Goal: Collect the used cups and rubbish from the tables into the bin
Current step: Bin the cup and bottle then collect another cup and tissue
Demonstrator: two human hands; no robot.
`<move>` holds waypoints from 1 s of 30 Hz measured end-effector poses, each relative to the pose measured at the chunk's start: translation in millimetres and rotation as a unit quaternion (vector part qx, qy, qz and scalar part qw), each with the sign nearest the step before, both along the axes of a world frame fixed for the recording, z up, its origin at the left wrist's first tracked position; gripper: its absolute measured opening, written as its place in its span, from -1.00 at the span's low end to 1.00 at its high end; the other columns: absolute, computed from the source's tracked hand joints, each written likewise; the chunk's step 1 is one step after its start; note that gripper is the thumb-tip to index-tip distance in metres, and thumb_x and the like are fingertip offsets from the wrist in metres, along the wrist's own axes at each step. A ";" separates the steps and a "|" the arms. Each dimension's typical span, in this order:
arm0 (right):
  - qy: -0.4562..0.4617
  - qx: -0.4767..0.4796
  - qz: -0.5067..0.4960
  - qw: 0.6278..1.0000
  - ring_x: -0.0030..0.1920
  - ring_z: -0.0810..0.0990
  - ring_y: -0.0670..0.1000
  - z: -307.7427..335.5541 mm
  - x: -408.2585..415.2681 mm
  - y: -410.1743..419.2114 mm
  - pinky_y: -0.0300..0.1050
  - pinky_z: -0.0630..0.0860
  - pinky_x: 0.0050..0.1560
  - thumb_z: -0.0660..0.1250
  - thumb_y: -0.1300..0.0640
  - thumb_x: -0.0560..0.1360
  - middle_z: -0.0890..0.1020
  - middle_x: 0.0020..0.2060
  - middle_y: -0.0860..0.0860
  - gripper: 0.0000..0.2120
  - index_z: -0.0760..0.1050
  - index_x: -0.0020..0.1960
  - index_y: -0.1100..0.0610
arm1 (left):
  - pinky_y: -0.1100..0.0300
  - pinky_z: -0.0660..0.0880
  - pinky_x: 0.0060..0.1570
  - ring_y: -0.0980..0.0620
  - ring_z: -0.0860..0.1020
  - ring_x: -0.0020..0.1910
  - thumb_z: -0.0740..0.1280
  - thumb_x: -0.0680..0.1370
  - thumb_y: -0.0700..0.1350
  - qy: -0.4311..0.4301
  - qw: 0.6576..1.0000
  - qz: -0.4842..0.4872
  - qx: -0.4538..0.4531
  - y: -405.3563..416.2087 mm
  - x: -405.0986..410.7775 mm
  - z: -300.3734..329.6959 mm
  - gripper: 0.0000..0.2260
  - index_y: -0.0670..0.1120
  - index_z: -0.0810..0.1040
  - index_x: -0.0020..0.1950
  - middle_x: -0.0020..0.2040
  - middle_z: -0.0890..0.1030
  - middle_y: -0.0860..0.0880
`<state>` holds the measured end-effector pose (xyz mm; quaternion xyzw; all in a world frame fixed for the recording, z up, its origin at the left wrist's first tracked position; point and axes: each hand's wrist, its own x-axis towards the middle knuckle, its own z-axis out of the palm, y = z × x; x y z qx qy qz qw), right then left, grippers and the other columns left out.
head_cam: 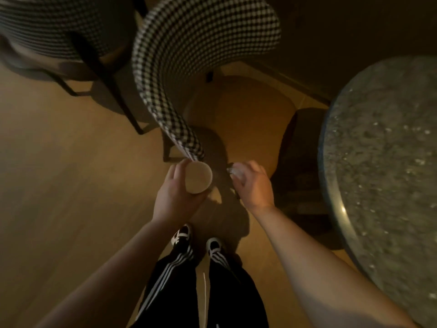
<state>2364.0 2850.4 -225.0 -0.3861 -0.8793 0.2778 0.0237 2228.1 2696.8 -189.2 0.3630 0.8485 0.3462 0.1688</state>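
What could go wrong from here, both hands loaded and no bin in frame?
1. The left hand holds the paper cup by its side, and whether it is empty cannot be told; any tilt could spill leftovers onto the wooden floor.
2. The right hand covers most of a small clear item; the grip looks partial, so it might slip.
3. The houndstooth chair stands close ahead and the round stone table close at the right: bump hazards while walking.

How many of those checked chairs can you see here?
2: one checked chair straight ahead, beyond the paper cup; another at top left, partly cut off. Others may be outside view.
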 end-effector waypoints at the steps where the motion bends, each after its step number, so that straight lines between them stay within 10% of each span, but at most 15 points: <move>1: 0.009 -0.004 0.018 1.000 0.16 0.46 0.04 15.9 -3.9 -8.9 -0.02 0.44 0.12 0.22 -0.04 0.56 0.51 0.12 0.00 -0.72 0.46 0.25 -0.02 | 0.15 0.41 -0.18 0.02 0.51 0.02 0.46 0.28 0.19 0.008 1.000 0.021 0.002 -10.0 -1.1 13.1 -0.30 0.05 0.28 0.33 0.21 0.48 -0.02; 16: 0.067 -0.021 0.279 0.958 0.08 0.49 0.03 84.4 -181.2 -172.4 -0.16 0.39 -0.01 0.31 0.01 0.51 0.54 0.07 -0.01 -0.71 0.51 0.22 -0.01 | 0.16 0.39 -0.09 0.07 0.45 0.06 0.52 0.30 0.11 0.051 0.910 0.411 0.021 -237.9 -64.4 69.5 -0.30 -0.01 0.32 0.35 0.22 0.45 0.02; 30: 0.054 -0.041 0.588 0.806 0.16 0.46 0.11 86.7 -475.7 -568.2 -0.07 0.41 0.09 0.31 0.04 0.51 0.54 0.10 0.06 -0.69 0.51 0.23 0.04 | 0.27 0.28 0.08 -0.11 0.46 0.16 0.59 0.27 -0.08 0.056 0.732 0.676 0.062 -586.1 -231.2 54.7 -0.32 -0.22 0.40 0.31 0.20 0.48 -0.18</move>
